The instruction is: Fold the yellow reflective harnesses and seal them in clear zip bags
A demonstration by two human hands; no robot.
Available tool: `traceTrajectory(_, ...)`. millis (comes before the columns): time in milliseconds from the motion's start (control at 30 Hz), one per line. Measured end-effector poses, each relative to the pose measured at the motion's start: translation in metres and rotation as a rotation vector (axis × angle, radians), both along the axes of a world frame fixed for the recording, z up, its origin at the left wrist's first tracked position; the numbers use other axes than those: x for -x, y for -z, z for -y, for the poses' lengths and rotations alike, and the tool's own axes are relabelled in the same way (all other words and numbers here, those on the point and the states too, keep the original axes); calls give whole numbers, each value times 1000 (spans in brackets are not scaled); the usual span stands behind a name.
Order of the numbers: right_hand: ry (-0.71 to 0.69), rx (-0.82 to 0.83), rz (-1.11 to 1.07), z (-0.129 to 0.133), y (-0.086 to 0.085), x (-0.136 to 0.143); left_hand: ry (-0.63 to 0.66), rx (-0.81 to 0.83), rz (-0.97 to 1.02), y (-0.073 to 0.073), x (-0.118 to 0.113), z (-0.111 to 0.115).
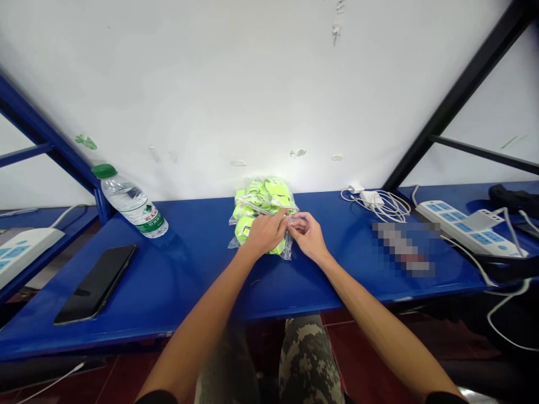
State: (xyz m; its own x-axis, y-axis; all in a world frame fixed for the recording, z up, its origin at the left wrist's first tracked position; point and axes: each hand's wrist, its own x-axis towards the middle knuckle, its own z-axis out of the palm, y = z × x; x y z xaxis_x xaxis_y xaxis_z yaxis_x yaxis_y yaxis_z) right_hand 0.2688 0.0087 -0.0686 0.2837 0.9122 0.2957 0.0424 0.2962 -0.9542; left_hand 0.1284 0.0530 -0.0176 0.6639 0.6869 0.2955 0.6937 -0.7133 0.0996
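Clear plastic bags (242, 229) holding folded neon yellow-green fabric-like items lie in a pile against the wall, at the middle of the blue table. Over the front bag, my left hand (268, 231) has its fingers bent and pressed at the bag's right edge. My right hand (309, 234) meets it from the right, thumb and fingers pinching the same clear plastic edge. The fingertips of both hands are close together there. Most of the front bag is hidden beneath my left hand, and what exactly the neon items are I cannot make out.
A water bottle (135, 205) with a green cap and a black phone (96, 283) are on the left. White chargers with a coiled cable (385, 207) lie at the back right, near a blurred-out object (404, 249). Power strips (467, 224) flank the table (202, 280).
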Motion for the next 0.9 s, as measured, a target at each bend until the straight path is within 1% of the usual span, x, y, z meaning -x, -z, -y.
traceTrajectory(67, 0, -5, 18, 1, 1, -1, 45, 33, -14, -5, 2, -2)
traceTrajectory(167, 1, 1, 38, 1, 1, -2, 79, 76, -29, -10, 4, -5)
traceTrajectory(333, 23, -2, 43, 2, 0, -2, 122, 85, 32, -13, 0, -7)
traceTrajectory(433, 24, -11, 45, 2, -1, -1, 114, 88, 53, -12, -2, -6)
traceTrajectory(567, 43, -27, 93, 3, -1, 0, 73, 116, 87, -12, -2, -6)
traceTrajectory(700, 52, -15, 146, 3, 1, -1, 126, 195, 90, -18, 3, -11)
traceTrajectory(800, 32, -5, 146, 4, 2, -1, 135, 186, 44, -24, 6, -13)
traceTrajectory(900, -6, 4, 104, 4, 1, 0, 121, 174, 37, -24, 7, -14)
